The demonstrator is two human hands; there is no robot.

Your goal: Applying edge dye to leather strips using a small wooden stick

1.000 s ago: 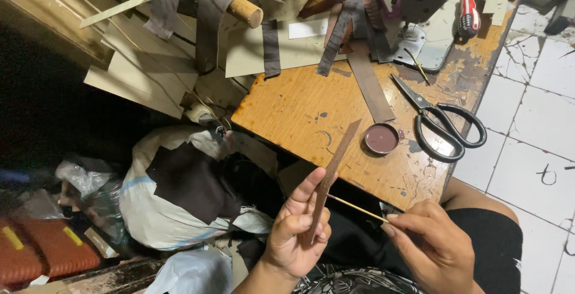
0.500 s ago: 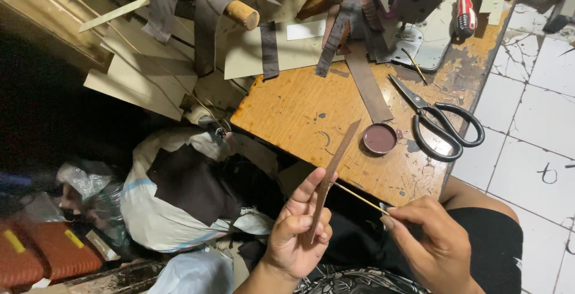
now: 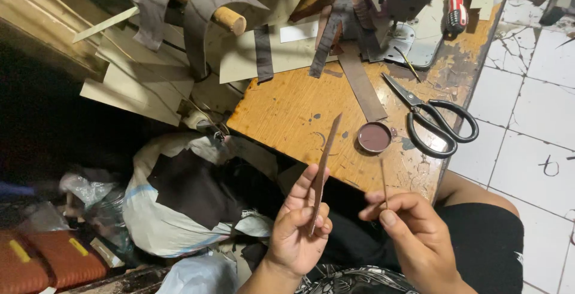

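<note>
The left hand (image 3: 297,228) pinches a long, narrow brown strip (image 3: 322,168) between thumb and fingers near its lower end, so the strip stands nearly upright with its tip tilted toward the table (image 3: 287,108). The right hand (image 3: 413,234) is closed on a thin stick (image 3: 384,181), held like a pen, its free end pointing up and away from the strip. Strip and stick stand apart, both just in front of the table's near edge, above the person's lap.

To do this well, I judge the left grip should stay low and firm so the strip does not flop, with its flat face turned toward the stick. The stick should meet that face at a shallow angle and run along it in even strokes, kept clear of the left fingertips.

The strip looks like thin leather or similar: dull brown, stiff enough to stand by itself, slightly bowed, tapering to a point at the top. Its edges look clean-cut.

On the table beyond it sit a small round tin (image 3: 374,137) with dark contents and, right of the tin, black scissors (image 3: 440,123).
</note>
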